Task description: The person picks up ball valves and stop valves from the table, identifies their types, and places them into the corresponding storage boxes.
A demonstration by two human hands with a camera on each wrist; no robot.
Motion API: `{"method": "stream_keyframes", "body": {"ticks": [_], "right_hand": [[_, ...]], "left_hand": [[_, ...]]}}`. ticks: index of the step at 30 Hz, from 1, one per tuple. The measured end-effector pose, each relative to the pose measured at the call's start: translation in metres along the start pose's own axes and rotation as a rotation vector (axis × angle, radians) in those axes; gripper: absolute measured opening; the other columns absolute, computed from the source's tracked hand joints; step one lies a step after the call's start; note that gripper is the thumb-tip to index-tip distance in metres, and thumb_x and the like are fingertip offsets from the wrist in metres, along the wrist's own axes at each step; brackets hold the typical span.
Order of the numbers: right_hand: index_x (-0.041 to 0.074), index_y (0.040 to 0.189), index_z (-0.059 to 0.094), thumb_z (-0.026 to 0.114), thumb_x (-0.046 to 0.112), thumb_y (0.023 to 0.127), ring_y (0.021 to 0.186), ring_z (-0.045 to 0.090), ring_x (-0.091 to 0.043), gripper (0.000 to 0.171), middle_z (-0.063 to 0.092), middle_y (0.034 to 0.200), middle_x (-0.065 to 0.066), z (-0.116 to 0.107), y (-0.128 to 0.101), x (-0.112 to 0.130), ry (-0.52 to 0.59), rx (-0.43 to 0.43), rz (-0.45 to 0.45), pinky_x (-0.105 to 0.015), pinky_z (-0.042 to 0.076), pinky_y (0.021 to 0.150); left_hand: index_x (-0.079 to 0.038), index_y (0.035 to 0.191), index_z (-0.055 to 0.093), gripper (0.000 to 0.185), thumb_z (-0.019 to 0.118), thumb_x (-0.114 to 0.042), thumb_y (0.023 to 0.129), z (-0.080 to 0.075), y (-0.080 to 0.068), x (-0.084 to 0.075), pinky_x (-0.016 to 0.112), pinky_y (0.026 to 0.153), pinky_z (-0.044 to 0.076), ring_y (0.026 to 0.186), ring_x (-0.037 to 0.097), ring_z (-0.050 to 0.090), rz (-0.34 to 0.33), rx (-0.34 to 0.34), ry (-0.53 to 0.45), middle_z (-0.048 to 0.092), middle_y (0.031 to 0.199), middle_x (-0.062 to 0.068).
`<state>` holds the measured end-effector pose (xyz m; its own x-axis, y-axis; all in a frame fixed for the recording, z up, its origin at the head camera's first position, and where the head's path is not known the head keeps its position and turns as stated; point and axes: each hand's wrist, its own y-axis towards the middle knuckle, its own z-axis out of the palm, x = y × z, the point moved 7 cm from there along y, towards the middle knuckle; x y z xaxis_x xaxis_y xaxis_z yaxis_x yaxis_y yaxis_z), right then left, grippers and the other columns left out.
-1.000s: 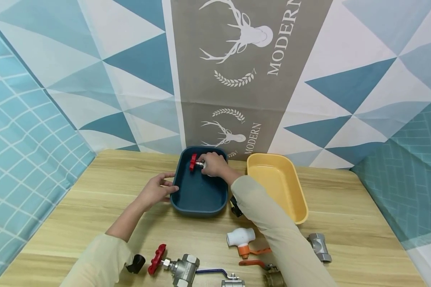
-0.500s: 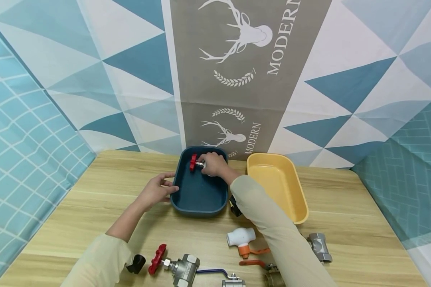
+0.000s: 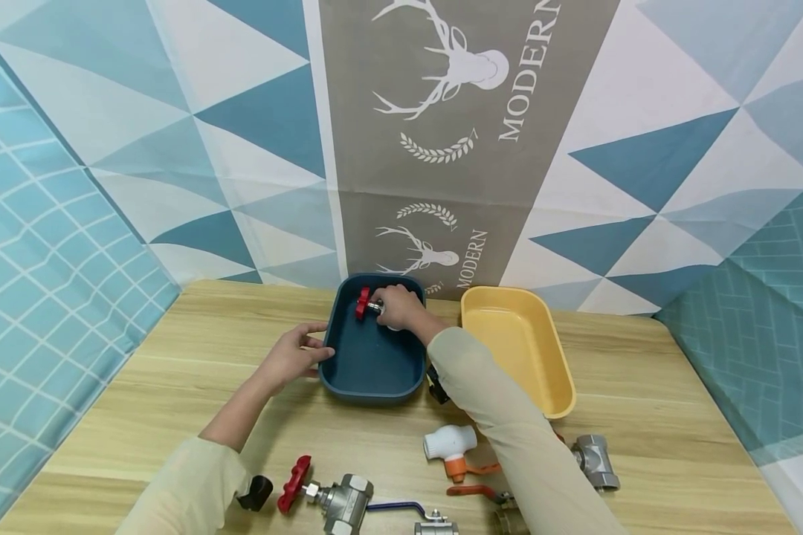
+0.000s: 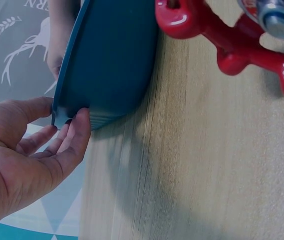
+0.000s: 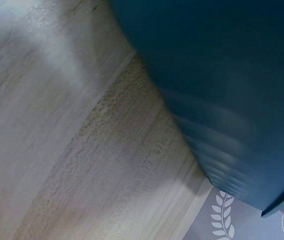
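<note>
Evidently, a placing step is in hand: a red-wheeled, metal-stemmed valve (image 3: pixel 363 303) is gripped in the curled fingers of the right hand (image 3: pixel 401 306) inside a deep-blue, round-cornered plastic tray (image 3: pixel 369 360), its wheel projecting just past those fingertips. By the left hand (image 3: pixel 294 355), the tray's left wall is pinched between thumb and fingers. Contact between valve and tray floor cannot be confirmed, most of the body being covered by the hand. For the next move, it is judged that the right fingers should be loosened and lifted clear without the wheel being knocked, the tray being steadied by the left fingers.
</note>
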<state>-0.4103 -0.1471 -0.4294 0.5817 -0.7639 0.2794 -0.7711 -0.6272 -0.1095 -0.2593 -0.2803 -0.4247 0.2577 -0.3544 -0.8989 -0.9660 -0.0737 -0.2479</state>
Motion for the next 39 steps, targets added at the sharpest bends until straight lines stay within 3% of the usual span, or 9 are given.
{"method": "stream_keyframes", "body": {"ticks": [18,30,39], "right_hand": [[0.017,0.129,0.056,0.064,0.025,0.087,0.113,0.048,-0.025,0.043,0.056,0.126,-0.007,-0.004,-0.004,0.001,0.014,-0.007,0.0,-0.043,0.041,0.099],[0.019,0.123,0.06,0.062,0.035,0.088,0.115,0.052,-0.026,0.039,0.06,0.121,-0.007,-0.022,-0.013,0.005,-0.011,-0.098,-0.029,-0.041,0.045,0.095],[0.018,0.117,0.063,0.062,0.038,0.088,0.102,0.057,-0.018,0.036,0.064,0.111,-0.004,-0.034,-0.022,0.004,0.045,-0.146,-0.066,-0.035,0.049,0.087]], "left_hand": [[-0.001,0.14,0.036,0.053,0.057,-0.01,0.093,0.001,-0.001,-0.001,0.041,0.074,0.058,0.09,0.028,0.062,0.011,-0.004,-0.005,0.051,0.113,0.023],[-0.001,0.141,0.035,0.054,0.057,-0.011,0.093,0.002,-0.002,0.0,0.039,0.073,0.058,0.088,0.026,0.062,0.02,0.003,-0.006,0.051,0.112,0.022],[0.0,0.142,0.033,0.055,0.057,-0.011,0.093,0.002,-0.004,-0.001,0.04,0.074,0.058,0.087,0.023,0.062,0.029,0.01,0.0,0.051,0.114,0.023]]}}
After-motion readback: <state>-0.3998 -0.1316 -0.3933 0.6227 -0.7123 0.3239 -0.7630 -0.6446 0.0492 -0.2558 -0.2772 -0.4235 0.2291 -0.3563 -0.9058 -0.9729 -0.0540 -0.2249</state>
